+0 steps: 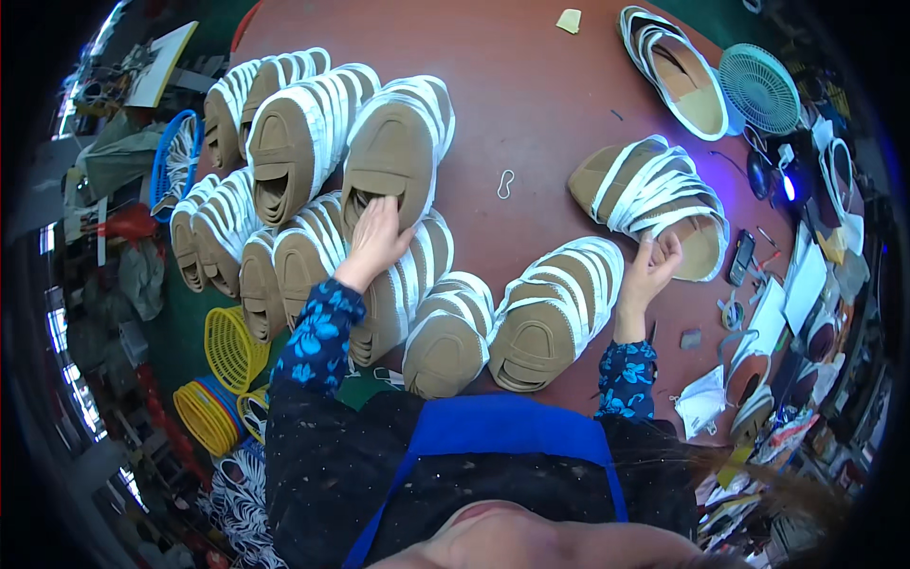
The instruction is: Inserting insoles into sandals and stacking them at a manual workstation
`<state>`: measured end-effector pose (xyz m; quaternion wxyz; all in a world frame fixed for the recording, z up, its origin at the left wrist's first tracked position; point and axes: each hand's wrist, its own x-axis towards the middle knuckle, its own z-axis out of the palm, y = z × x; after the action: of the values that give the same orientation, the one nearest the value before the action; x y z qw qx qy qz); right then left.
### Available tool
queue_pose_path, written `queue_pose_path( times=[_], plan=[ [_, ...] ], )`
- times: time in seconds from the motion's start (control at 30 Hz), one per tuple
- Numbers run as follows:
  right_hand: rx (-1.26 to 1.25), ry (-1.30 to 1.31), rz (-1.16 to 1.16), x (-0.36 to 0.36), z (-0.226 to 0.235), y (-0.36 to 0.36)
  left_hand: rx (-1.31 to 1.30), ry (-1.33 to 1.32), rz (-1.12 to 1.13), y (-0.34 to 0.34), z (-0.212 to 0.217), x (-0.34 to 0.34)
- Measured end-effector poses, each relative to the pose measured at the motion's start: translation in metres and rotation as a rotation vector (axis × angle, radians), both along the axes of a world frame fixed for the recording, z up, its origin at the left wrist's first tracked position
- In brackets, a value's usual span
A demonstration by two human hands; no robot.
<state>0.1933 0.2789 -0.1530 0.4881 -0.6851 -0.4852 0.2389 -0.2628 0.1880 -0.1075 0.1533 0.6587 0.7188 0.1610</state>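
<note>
Two hands: both on shoe soles, well apart, each at a different stack.
Left hand [377, 237]: fingers spread flat on the tan sole stack [393, 156], at its near end, touching; not clamped round it, just resting/pressing.
Right hand [652, 268]: fingers pinched on a white strap at the near edge of the loose sole bundle [654, 194], far right of the bench [540, 85].
Sole stack axis: long axis runs near-to-far, tilted slightly right; lies straight ahead of left hand, far side.
Loose bundle axis: lies left-to-right, slanting; sits far of right hand.
Nearer hand: left for the upright rows, right for the bundle.
Between hands: striped sole stack [555, 313], near edge, untouched.
Also: green fan [758, 88] far right; yellow baskets [230, 346] near left, off bench.
</note>
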Motion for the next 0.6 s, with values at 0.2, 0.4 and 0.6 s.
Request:
queue_pose_path(
  times=[0.2, 0.4, 0.6],
  plan=[
    [0.025, -0.135, 0.080, -0.040, 0.034, -0.013, -0.506, 0.324, -0.185, 0.059, -0.060, -0.048],
    [-0.132, -0.089, -0.213, 0.014, -0.021, 0.007, -0.351, -0.184, -0.124, 0.068, -0.039, -0.047],
    [0.070, 0.493, 0.133, 0.001, -0.034, 0.108, -0.538, -1.911, 0.245, 0.051, -0.007, 0.005]
  ],
)
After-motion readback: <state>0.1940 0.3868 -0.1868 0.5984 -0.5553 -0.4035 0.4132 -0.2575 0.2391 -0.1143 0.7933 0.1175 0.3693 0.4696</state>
